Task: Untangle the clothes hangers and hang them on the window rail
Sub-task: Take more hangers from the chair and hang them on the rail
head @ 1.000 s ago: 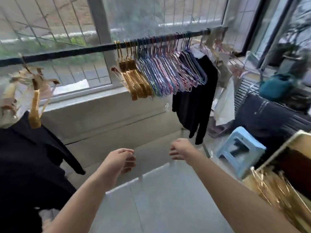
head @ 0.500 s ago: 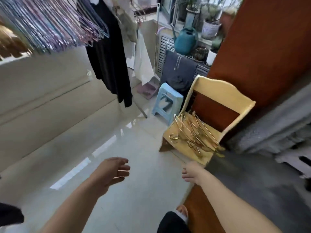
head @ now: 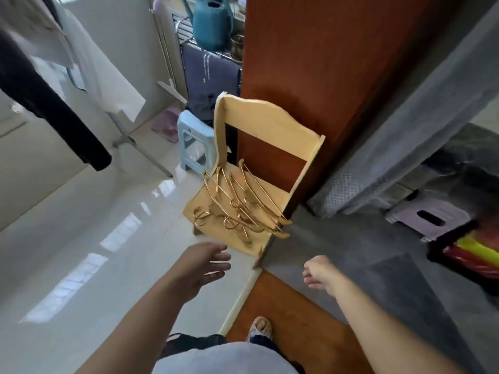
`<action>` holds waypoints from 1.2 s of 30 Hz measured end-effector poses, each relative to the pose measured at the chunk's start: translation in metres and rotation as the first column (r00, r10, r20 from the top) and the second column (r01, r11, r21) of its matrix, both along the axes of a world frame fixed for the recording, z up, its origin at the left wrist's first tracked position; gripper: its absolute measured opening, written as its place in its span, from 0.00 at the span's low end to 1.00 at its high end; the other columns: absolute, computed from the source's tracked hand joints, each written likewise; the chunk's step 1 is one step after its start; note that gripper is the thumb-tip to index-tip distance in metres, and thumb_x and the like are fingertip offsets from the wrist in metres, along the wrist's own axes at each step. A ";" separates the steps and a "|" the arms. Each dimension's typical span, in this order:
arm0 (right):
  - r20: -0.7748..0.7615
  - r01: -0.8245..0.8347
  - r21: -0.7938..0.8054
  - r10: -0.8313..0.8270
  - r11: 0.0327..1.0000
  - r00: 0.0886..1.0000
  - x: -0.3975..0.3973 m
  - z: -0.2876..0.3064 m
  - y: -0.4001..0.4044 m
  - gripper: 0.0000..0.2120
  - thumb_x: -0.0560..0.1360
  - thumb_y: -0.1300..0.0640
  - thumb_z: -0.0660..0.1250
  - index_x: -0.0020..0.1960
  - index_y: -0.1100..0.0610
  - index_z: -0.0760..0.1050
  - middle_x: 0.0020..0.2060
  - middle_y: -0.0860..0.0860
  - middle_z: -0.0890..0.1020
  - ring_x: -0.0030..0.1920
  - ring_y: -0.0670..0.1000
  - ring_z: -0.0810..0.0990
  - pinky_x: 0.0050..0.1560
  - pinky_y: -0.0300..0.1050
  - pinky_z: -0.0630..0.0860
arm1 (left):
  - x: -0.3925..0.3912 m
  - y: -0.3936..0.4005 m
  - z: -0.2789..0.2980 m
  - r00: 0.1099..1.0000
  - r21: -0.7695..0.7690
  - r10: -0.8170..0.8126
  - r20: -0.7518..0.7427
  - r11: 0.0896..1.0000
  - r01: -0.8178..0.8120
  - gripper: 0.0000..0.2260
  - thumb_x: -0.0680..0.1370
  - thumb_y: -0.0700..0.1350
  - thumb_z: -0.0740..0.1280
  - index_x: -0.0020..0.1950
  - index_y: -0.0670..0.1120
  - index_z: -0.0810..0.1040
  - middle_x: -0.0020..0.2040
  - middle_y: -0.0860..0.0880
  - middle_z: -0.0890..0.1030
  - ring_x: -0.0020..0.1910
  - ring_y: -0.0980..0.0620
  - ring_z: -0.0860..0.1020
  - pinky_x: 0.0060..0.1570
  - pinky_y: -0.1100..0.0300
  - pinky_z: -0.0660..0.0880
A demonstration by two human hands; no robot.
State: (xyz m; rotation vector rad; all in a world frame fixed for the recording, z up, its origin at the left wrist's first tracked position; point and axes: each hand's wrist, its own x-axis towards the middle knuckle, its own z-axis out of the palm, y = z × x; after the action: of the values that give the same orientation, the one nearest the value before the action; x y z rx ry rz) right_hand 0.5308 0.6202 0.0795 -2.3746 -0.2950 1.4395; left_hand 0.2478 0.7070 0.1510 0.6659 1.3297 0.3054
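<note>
A tangled heap of gold metal hangers (head: pixel 240 206) lies on the seat of a small pale yellow wooden chair (head: pixel 267 122) that stands against a brown door. My left hand (head: pixel 205 263) reaches out just below the chair's front edge, fingers spread and straight, holding nothing. My right hand (head: pixel 320 272) hangs to the right of the chair's front corner with loosely curled fingers, also empty. The window rail is out of view.
A light blue plastic stool (head: pixel 193 141) stands behind the chair. A black garment (head: pixel 54 109) and a white cloth (head: pixel 108 76) hang at the upper left. A teal watering can (head: pixel 213 20) sits at the back. Glossy tiled floor (head: pixel 81 252) spreads to the left.
My view has swung from the window rail with its hung hangers down to the chair. Both empty hands have come closer to the heap of gold hangers.
</note>
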 end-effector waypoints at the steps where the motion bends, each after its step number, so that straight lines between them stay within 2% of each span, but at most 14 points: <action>1: 0.010 -0.006 -0.015 0.006 1.000 1.000 0.015 -0.005 0.004 0.14 0.83 0.64 0.56 0.67 0.63 0.71 0.34 0.54 0.72 0.28 0.49 0.69 0.27 0.39 0.66 | 0.012 0.005 -0.007 1.000 -0.017 -0.008 -0.007 1.000 0.007 0.10 0.82 0.46 0.66 0.59 0.43 0.81 0.48 0.42 0.84 0.45 0.45 0.84 0.59 0.47 0.79; 6: 0.031 -0.044 -0.073 0.047 0.996 0.998 0.038 -0.042 0.034 0.09 0.82 0.62 0.57 0.55 0.61 0.76 0.39 0.55 0.77 0.32 0.50 0.73 0.29 0.39 0.70 | 0.036 0.034 -0.045 0.995 -0.101 0.001 -0.103 0.995 -0.012 0.09 0.83 0.45 0.65 0.58 0.43 0.81 0.54 0.40 0.83 0.51 0.42 0.84 0.57 0.47 0.80; 10: 0.093 -0.184 -0.148 0.199 0.972 0.976 0.048 -0.080 0.061 0.10 0.80 0.62 0.57 0.47 0.62 0.76 0.38 0.58 0.80 0.34 0.52 0.76 0.32 0.45 0.70 | 0.042 0.071 -0.083 0.992 -0.188 0.006 -0.125 0.982 -0.030 0.09 0.83 0.44 0.65 0.59 0.42 0.80 0.55 0.39 0.83 0.51 0.41 0.84 0.56 0.48 0.80; 12: 0.129 -0.326 -0.219 0.358 0.920 0.925 0.058 -0.095 0.082 0.12 0.79 0.60 0.57 0.48 0.62 0.79 0.43 0.58 0.82 0.39 0.54 0.78 0.35 0.44 0.72 | 0.047 0.095 -0.104 0.991 -0.220 -0.013 -0.134 0.975 -0.017 0.09 0.83 0.44 0.65 0.59 0.42 0.80 0.55 0.38 0.83 0.52 0.40 0.84 0.56 0.48 0.80; 14: 0.161 -0.427 -0.283 0.482 0.859 0.861 0.068 -0.109 0.107 0.12 0.80 0.60 0.56 0.50 0.60 0.79 0.45 0.55 0.81 0.41 0.53 0.78 0.35 0.41 0.71 | 0.053 0.120 -0.122 0.988 -0.233 -0.035 -0.153 0.973 -0.002 0.09 0.83 0.45 0.65 0.59 0.42 0.80 0.55 0.38 0.83 0.54 0.39 0.84 0.59 0.46 0.80; 17: 0.193 -0.480 -0.312 0.549 0.820 0.813 0.083 -0.150 0.150 0.11 0.82 0.57 0.58 0.59 0.57 0.76 0.55 0.54 0.80 0.53 0.55 0.79 0.49 0.46 0.77 | 0.065 0.154 -0.151 0.978 -0.231 -0.063 -0.197 0.973 0.017 0.09 0.83 0.45 0.64 0.59 0.42 0.80 0.54 0.38 0.84 0.52 0.39 0.84 0.60 0.46 0.79; 20: 0.215 -0.501 -0.315 0.575 0.806 0.789 0.096 -0.202 0.191 0.15 0.82 0.57 0.59 0.67 0.53 0.72 0.63 0.55 0.77 0.61 0.58 0.76 0.56 0.50 0.75 | 0.073 0.179 -0.178 0.969 -0.229 -0.059 -0.241 0.973 0.002 0.09 0.84 0.44 0.63 0.58 0.42 0.80 0.51 0.39 0.84 0.45 0.44 0.83 0.56 0.49 0.80; 22: 0.230 -0.508 -0.308 0.581 0.805 0.781 0.099 -0.235 0.219 0.22 0.81 0.59 0.60 0.75 0.52 0.66 0.70 0.55 0.72 0.68 0.59 0.72 0.62 0.54 0.73 | 0.075 0.193 -0.196 0.965 -0.243 -0.039 -0.259 0.970 -0.026 0.09 0.84 0.43 0.63 0.57 0.41 0.81 0.50 0.39 0.84 0.45 0.44 0.83 0.55 0.49 0.80; 24: 0.242 -0.546 -0.319 0.623 0.775 0.743 0.100 -0.268 0.244 0.32 0.80 0.60 0.63 0.81 0.52 0.55 0.76 0.56 0.63 0.75 0.60 0.64 0.69 0.57 0.69 | 0.073 0.203 -0.217 0.953 -0.256 0.017 -0.302 0.962 -0.099 0.08 0.83 0.43 0.65 0.57 0.41 0.81 0.51 0.38 0.84 0.45 0.43 0.83 0.57 0.47 0.79; 26: 0.236 -0.585 -0.350 0.673 0.732 0.701 0.102 -0.293 0.262 0.41 0.79 0.61 0.66 0.83 0.51 0.45 0.79 0.56 0.58 0.78 0.60 0.58 0.73 0.58 0.64 | 0.073 0.207 -0.233 0.936 -0.265 0.074 -0.343 0.949 -0.172 0.08 0.82 0.44 0.66 0.57 0.42 0.82 0.52 0.39 0.84 0.47 0.43 0.83 0.59 0.45 0.79; 29: 0.224 -0.618 -0.361 0.708 0.699 0.670 0.102 -0.320 0.272 0.46 0.78 0.61 0.67 0.83 0.51 0.38 0.79 0.56 0.60 0.77 0.61 0.60 0.72 0.57 0.67 | 0.076 0.203 -0.250 0.921 -0.302 0.120 -0.372 0.922 -0.242 0.08 0.82 0.44 0.67 0.56 0.42 0.82 0.53 0.40 0.84 0.49 0.42 0.83 0.61 0.44 0.79; 32: 0.265 -0.632 -0.348 0.720 0.692 0.642 0.106 -0.332 0.272 0.46 0.78 0.63 0.67 0.82 0.50 0.38 0.76 0.57 0.66 0.70 0.60 0.72 0.58 0.53 0.78 | 0.082 0.191 -0.257 0.915 -0.335 0.117 -0.385 0.907 -0.257 0.08 0.82 0.45 0.67 0.56 0.42 0.83 0.53 0.39 0.84 0.47 0.43 0.83 0.59 0.44 0.79; 34: 0.265 -0.658 -0.352 0.745 0.665 0.612 0.112 -0.332 0.271 0.45 0.78 0.62 0.67 0.82 0.50 0.41 0.74 0.57 0.68 0.65 0.59 0.76 0.48 0.49 0.77 | 0.087 0.182 -0.255 0.913 -0.347 0.134 -0.384 0.896 -0.278 0.08 0.82 0.45 0.67 0.56 0.43 0.83 0.53 0.39 0.84 0.47 0.43 0.83 0.57 0.45 0.80; 36: 0.222 -0.682 -0.348 0.763 0.643 0.607 0.118 -0.325 0.275 0.39 0.79 0.61 0.67 0.82 0.52 0.48 0.73 0.57 0.70 0.66 0.59 0.75 0.52 0.51 0.78 | 0.091 0.175 -0.250 0.917 -0.355 0.151 -0.370 0.889 -0.290 0.09 0.82 0.46 0.67 0.56 0.43 0.82 0.52 0.40 0.84 0.46 0.44 0.83 0.54 0.48 0.80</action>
State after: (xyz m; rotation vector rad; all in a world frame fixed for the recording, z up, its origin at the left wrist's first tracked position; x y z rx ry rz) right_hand 0.6484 0.8948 -0.2454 -2.8625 -1.4289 1.3585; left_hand 0.3385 0.8820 -0.0988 0.2137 1.7403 0.0940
